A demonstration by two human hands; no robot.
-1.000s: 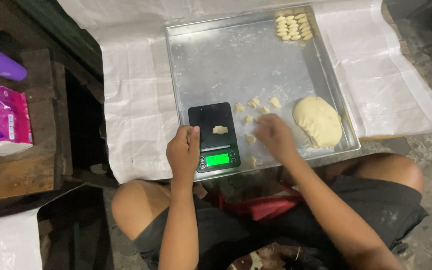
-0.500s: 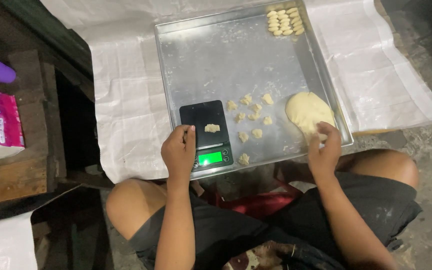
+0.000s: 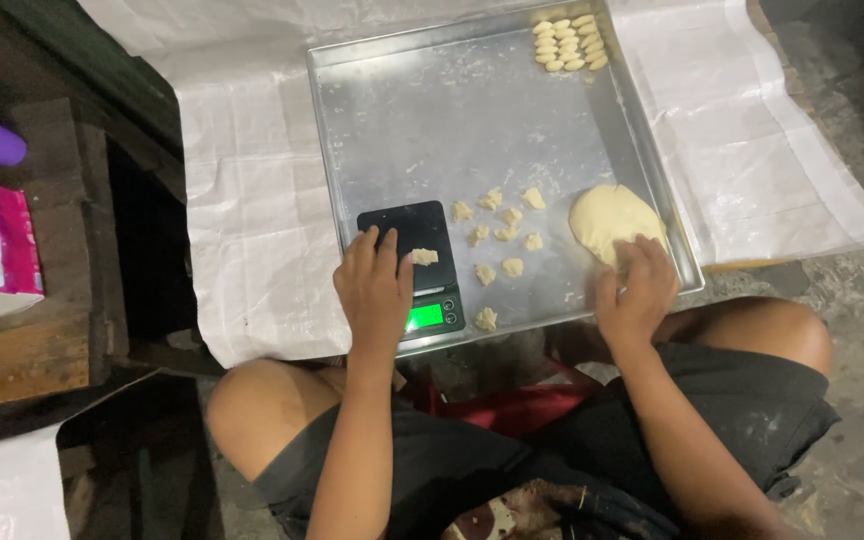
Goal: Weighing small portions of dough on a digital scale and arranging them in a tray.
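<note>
Resting on scale (image 3: 414, 262), left hand (image 3: 374, 290); right hand (image 3: 635, 290) pinches dough (image 3: 607, 218).

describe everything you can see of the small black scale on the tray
The scale is a small, flat black rectangle, plastic by its look, with a lit green display at its near end. It lies flat in the near left corner of the metal tray. One small dough piece sits on its platform. The left hand rests over its left side, partly covering it.

A white woven sheet (image 3: 252, 240) is spread over a rough grey floor (image 3: 862, 330). On the left stands a dark wooden bench (image 3: 22, 360), in dim light.
</note>
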